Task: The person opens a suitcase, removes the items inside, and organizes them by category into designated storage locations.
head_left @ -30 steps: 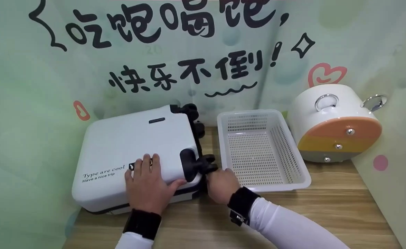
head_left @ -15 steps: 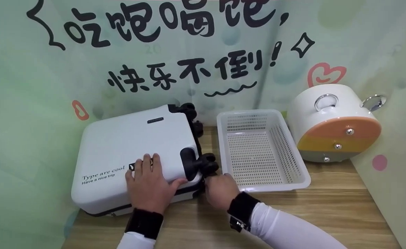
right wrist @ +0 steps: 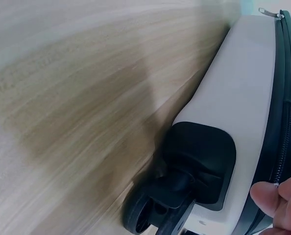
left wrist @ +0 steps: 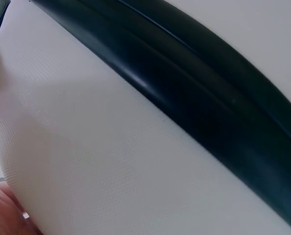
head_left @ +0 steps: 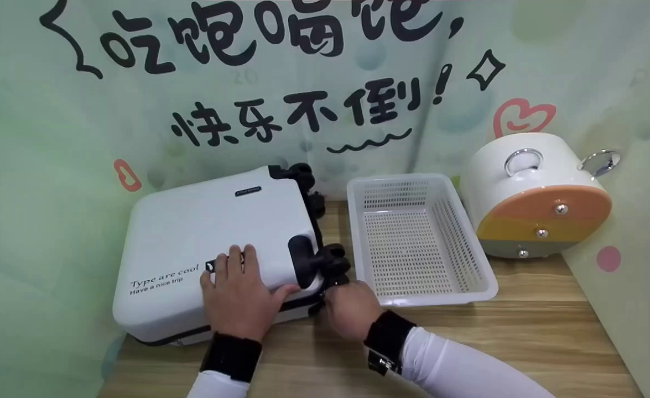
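Observation:
A white suitcase [head_left: 203, 221] with printed lettering lies flat on the table, its black wheels [head_left: 333, 260] pointing right. My left hand [head_left: 239, 298] rests on its upper shell near the front, fingers straight and thumb along the edge. At the lower right corner, by a wheel, my right hand [head_left: 352, 309] has its fingers curled. In the right wrist view its fingertips [right wrist: 265, 198] pinch a zipper pull on the black zipper band [right wrist: 282, 147]; the pull is mostly hidden. Another zipper pull [right wrist: 270, 12] sits farther along. The left wrist view shows the suitcase's side and dark band [left wrist: 184, 98].
A white perforated plastic basket [head_left: 413, 296] stands right of the suitcase, close to my right hand. Beyond it, against the wall, is a white rounded container [head_left: 490, 177] with striped front and metal rings. Printed fabric [head_left: 369, 155] hangs behind the wooden table [head_left: 524, 315].
My right hand has shifted slightly left and down along the suitcase's corner. The left hand stays in place on the shell.

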The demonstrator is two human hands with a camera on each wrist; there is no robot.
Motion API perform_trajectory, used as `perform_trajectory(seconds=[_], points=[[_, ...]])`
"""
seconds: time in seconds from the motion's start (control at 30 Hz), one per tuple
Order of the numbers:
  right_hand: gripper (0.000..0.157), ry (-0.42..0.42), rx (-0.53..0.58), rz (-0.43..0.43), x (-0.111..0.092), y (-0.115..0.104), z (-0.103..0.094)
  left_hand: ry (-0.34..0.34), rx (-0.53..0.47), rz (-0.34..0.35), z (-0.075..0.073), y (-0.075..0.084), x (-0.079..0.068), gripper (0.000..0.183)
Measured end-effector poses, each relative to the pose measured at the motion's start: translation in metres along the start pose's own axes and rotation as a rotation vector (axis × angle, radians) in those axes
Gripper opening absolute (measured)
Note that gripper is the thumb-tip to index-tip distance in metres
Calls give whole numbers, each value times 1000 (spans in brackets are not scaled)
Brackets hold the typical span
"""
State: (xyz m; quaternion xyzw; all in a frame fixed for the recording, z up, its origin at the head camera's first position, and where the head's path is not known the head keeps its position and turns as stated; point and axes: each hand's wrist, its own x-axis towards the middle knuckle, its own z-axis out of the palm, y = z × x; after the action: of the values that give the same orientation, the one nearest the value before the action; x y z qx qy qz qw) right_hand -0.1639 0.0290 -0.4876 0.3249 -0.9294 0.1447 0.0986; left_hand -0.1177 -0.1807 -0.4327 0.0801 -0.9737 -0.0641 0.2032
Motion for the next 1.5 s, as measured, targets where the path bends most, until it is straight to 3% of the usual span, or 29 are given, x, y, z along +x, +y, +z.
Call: perform_trajectory(seconds=[0.43, 0.73, 1.13, 1.5], points=[[25, -23, 54, -43, 3, -7, 4, -5, -1, -7, 1, 1, 2, 124], [24, -67, -5, -58, 8, -12, 5, -27, 6, -13, 1, 3, 3, 124], [21, -47, -66, -72, 10, -17, 6, -35, 7, -13, 0, 2, 4, 124], [24, -35, -76, -98, 15, -41, 12, -21, 19, -5, 2, 2, 3, 122]])
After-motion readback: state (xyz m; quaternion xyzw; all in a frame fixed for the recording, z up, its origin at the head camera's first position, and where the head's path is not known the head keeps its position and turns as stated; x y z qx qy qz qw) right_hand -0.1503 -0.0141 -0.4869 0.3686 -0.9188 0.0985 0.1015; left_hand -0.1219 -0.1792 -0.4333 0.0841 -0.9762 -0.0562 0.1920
